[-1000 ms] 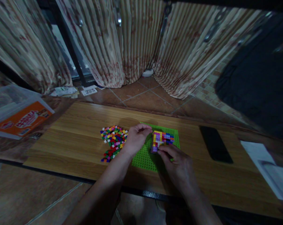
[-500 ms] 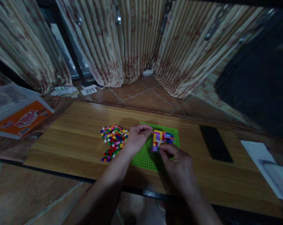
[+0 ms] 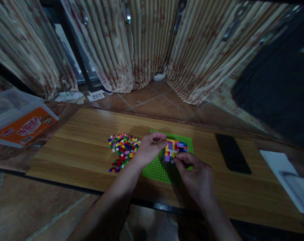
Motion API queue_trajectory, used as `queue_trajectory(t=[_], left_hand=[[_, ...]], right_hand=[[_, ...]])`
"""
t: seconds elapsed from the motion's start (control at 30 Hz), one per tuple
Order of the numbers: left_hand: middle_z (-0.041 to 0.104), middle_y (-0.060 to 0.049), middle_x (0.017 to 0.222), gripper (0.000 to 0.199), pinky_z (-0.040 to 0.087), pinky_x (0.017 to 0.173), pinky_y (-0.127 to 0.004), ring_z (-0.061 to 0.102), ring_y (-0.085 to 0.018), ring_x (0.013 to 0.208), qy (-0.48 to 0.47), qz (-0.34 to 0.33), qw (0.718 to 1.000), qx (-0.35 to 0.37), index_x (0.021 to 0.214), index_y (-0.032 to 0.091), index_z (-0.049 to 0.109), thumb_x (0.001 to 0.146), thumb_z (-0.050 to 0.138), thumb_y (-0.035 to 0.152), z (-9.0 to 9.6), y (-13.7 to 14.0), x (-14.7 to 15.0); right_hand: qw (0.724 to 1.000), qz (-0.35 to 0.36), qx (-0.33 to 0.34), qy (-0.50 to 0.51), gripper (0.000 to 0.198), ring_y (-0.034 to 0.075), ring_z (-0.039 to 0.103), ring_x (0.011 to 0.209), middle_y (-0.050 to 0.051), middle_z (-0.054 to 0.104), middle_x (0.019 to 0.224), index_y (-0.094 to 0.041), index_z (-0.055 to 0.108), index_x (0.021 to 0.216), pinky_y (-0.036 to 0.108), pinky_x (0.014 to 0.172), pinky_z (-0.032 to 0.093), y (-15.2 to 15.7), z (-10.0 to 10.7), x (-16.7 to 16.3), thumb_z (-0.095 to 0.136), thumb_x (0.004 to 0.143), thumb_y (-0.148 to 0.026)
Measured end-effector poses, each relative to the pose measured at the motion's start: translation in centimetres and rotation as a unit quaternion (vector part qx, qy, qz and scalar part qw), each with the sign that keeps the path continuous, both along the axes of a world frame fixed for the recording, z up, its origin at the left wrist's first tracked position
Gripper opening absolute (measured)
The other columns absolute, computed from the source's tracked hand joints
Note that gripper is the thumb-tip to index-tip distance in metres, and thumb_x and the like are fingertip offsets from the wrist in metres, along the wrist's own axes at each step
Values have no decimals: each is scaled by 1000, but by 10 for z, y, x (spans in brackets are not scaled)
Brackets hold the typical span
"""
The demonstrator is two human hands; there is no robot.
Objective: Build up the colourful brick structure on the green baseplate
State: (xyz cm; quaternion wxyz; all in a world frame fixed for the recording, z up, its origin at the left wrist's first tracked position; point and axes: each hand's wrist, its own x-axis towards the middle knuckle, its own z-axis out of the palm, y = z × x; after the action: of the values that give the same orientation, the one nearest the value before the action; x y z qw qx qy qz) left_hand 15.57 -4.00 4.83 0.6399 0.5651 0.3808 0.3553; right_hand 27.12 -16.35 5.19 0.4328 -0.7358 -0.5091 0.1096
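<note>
showing yellow, purple, blue: brick slab (image 3: pixel 171 148) between pinched left hand (image 3: pixel 149 148), pinched right hand (image 3: pixel 197 172)

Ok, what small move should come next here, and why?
Probably a light press by the right hand: its fingers are at the near edge of the block build on the green board, with the left hand by the build's far-left corner.

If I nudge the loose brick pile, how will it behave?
The pile will probably spread rather than slide as one, since its bricks lie separate and jumbled. Single bricks look unlikely to roll, being boxy. They're probably light, being small beside the left hand.
</note>
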Motion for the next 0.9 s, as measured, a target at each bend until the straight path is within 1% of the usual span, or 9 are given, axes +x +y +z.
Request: queue_trajectory(t=[0.17, 0.27, 0.4, 0.9], left_hand=[[69, -4, 84, 16, 47, 85, -31, 61, -15, 80, 12, 5, 1000, 3, 84, 15, 71, 68, 69, 17, -3, 1, 1], [68, -3, 82, 16, 47, 83, -31, 60, -15, 77, 29, 4, 1000, 2, 84, 14, 71, 68, 67, 16, -3, 1, 2], [68, -2, 80, 14, 47, 81, -30, 60, -14, 75, 28, 3, 1000, -3, 81, 15, 71, 68, 67, 15, -3, 0, 2], [67, -1, 77, 12, 48, 81, -29, 61, -15, 77, 14, -7, 1000, 0, 79, 16, 70, 67, 67, 15, -8, 0, 3]], right_hand=[[998, -42, 19, 37, 11, 15, 62, 63, 1, 69, 74, -21, 68, 81, 27, 63, 51, 3, -4, 0, 63, 79, -31], [997, -40, 15, 61, 12, 16, 62, 66, 2, 70, 78, -21, 68, 83, 28, 65, 51, 5, -9, 1, 64, 78, -31], [995, -34, 9, 97, 13, 17, 64, 70, 3, 70, 80, -20, 68, 83, 30, 67, 51, 7, -15, 3, 65, 77, -31], [994, -44, -7, 96, 12, 16, 62, 66, 2, 69, 76, -20, 68, 80, 28, 63, 48, 10, -17, 3, 66, 76, -31]])
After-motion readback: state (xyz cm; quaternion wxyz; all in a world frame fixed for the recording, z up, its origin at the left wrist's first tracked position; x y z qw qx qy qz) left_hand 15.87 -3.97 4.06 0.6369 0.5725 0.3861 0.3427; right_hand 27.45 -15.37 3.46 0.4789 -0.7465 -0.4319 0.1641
